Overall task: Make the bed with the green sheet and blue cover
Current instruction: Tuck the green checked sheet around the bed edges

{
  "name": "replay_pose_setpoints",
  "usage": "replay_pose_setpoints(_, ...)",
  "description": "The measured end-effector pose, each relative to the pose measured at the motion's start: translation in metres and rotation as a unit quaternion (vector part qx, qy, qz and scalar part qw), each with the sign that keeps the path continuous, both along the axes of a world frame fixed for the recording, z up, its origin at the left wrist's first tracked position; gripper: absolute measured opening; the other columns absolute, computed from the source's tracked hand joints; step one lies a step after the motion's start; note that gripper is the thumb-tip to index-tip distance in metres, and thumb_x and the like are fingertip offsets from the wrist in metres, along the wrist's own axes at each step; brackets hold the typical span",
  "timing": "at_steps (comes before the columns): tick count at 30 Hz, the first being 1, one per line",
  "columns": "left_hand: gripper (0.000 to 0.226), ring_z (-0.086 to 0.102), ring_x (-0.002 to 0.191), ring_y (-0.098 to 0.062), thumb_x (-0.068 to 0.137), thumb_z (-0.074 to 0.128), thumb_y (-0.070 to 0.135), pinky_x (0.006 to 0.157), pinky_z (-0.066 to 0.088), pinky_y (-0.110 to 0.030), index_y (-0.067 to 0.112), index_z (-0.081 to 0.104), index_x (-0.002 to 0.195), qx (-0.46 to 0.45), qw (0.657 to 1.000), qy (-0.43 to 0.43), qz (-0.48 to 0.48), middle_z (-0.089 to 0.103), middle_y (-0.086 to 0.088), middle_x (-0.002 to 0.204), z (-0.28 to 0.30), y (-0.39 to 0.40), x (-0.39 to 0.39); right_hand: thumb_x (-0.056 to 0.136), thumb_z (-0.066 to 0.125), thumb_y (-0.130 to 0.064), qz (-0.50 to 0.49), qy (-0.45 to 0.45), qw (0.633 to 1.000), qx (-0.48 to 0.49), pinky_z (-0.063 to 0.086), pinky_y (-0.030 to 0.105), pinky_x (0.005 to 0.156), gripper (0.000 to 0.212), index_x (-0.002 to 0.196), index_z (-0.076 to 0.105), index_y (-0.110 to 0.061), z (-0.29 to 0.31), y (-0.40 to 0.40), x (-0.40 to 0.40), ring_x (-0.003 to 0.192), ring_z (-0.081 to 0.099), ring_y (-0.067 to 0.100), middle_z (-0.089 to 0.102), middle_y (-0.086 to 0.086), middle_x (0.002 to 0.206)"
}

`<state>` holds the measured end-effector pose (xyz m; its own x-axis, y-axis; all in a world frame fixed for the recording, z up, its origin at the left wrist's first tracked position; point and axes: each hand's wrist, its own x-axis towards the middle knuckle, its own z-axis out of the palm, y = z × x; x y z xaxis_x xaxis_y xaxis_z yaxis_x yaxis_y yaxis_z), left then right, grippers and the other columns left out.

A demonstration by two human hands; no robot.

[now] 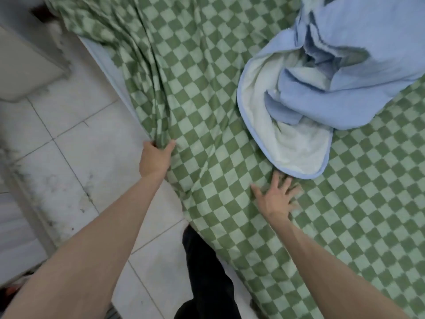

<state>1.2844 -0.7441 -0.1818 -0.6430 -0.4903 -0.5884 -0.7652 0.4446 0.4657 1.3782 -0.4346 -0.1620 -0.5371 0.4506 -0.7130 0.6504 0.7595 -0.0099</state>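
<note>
Hands work a green checked sheet (207, 111) over the bed: the left hand (156, 157) grips bunched folds at its floor-side edge, the right hand (277, 199) presses spread and flat. A blue cover (345, 77) lies heaped on the sheet beyond. Both look soft, light, best gripped by edges.

Rumpled green sheet (230, 134), heaped blue cover (358, 65)
</note>
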Motion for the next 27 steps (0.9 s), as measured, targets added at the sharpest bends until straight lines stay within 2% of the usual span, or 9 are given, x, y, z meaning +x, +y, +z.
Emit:
replay_pose_setpoints(2, 0.083, 0.060, 0.120, -0.031, 0.080, 0.061, 0.072, 0.097, 0.050, -0.045, 0.016, 0.042, 0.139, -0.026, 0.998, -0.028, -0.047, 0.058, -0.006, 0.136, -0.008, -0.003, -0.027, 0.085, 0.049, -0.077, -0.016, -0.024, 0.999, -0.015, 0.017, 0.076, 0.110, 0.103, 0.159, -0.004, -0.028, -0.011, -0.017, -0.053, 0.150, -0.007, 0.046, -0.012, 0.011, 0.166)
replay_pose_setpoints(4, 0.060, 0.060, 0.117, -0.034, 0.095, 0.050, 0.058, 0.095, 0.049, -0.044, 0.012, 0.048, 0.134, -0.064, 0.995, -0.055, -0.059, 0.060, -0.012, 0.131, -0.016, -0.012, -0.037, 0.081, 0.056, -0.077, -0.064, -0.052, 0.996, -0.032, 0.016, 0.076, 0.110, 0.113, 0.159, -0.007, -0.025, -0.012, -0.023, -0.085, 0.151, -0.007, 0.044, -0.014, 0.009, 0.166)
replay_pose_setpoints(8, 0.043, 0.059, 0.116, -0.039, 0.104, 0.040, 0.037, 0.098, 0.048, -0.044, 0.004, 0.054, 0.128, -0.068, 0.976, -0.070, 0.193, 0.060, -0.021, 0.130, -0.012, -0.050, -0.044, 0.078, 0.060, -0.076, -0.099, -0.096, 0.990, -0.020, 0.016, 0.074, 0.111, 0.122, 0.160, -0.010, -0.019, -0.007, -0.029, -0.103, 0.151, -0.007, 0.041, -0.016, 0.010, 0.166)
replay_pose_setpoints(10, 0.047, 0.058, 0.118, -0.039, 0.105, 0.040, 0.035, 0.100, 0.047, -0.043, 0.000, 0.054, 0.132, -0.032, 0.968, -0.097, 0.231, 0.059, -0.022, 0.133, -0.008, -0.059, -0.050, 0.079, 0.059, -0.075, -0.088, -0.105, 0.991, -0.005, 0.019, 0.073, 0.111, 0.121, 0.160, -0.008, -0.016, -0.001, -0.033, -0.108, 0.151, -0.004, 0.042, -0.013, 0.011, 0.166)
replay_pose_setpoints(13, 0.056, 0.058, 0.117, -0.039, 0.097, 0.054, 0.035, 0.099, 0.050, -0.044, -0.003, 0.046, 0.138, 0.014, 0.967, -0.136, 0.213, 0.057, -0.022, 0.135, -0.001, -0.065, -0.074, 0.081, 0.059, -0.074, -0.088, -0.122, 0.989, 0.007, 0.020, 0.072, 0.111, 0.119, 0.160, -0.006, -0.013, 0.004, -0.037, -0.114, 0.150, -0.002, 0.043, -0.010, 0.012, 0.166)
replay_pose_setpoints(16, 0.089, 0.058, 0.117, -0.033, 0.080, 0.072, 0.053, 0.099, 0.050, -0.042, 0.009, 0.030, 0.145, 0.050, 0.972, -0.088, 0.213, 0.052, -0.015, 0.138, 0.009, -0.077, -0.114, 0.082, 0.057, -0.073, -0.086, -0.135, 0.987, 0.015, 0.020, 0.071, 0.112, 0.118, 0.159, -0.006, -0.010, 0.008, -0.040, -0.118, 0.150, -0.002, 0.044, -0.010, 0.014, 0.166)
replay_pose_setpoints(18, 0.094, 0.061, 0.112, -0.029, 0.073, 0.073, 0.064, 0.097, 0.052, -0.042, 0.018, 0.029, 0.143, 0.052, 0.986, -0.052, 0.148, 0.055, -0.009, 0.135, 0.013, -0.087, -0.145, 0.085, 0.056, -0.072, -0.088, -0.134, 0.987, 0.015, 0.021, 0.069, 0.113, 0.116, 0.159, -0.007, -0.009, 0.009, -0.042, -0.119, 0.150, -0.002, 0.045, -0.011, 0.016, 0.165)
replay_pose_setpoints(24, 0.060, 0.060, 0.118, -0.031, 0.092, 0.062, 0.049, 0.097, 0.050, -0.039, 0.010, 0.049, 0.135, 0.000, 0.999, -0.039, 0.005, 0.061, -0.011, 0.132, -0.003, -0.110, -0.203, 0.102, 0.041, -0.052, -0.084, -0.079, 0.993, -0.005, 0.019, 0.058, 0.116, 0.083, 0.160, -0.004, -0.012, 0.011, -0.084, -0.124, 0.148, -0.006, 0.049, -0.011, 0.023, 0.164)
replay_pose_setpoints(27, 0.040, 0.063, 0.112, -0.031, 0.096, 0.060, 0.034, 0.095, 0.052, -0.039, 0.006, 0.060, 0.125, 0.004, 0.992, -0.021, 0.124, 0.066, -0.014, 0.123, -0.009, -0.144, -0.202, 0.102, 0.034, -0.055, -0.013, -0.045, 0.998, -0.031, 0.018, 0.057, 0.116, 0.078, 0.160, -0.006, -0.021, 0.014, -0.132, -0.140, 0.147, 0.000, 0.051, -0.007, 0.023, 0.163)
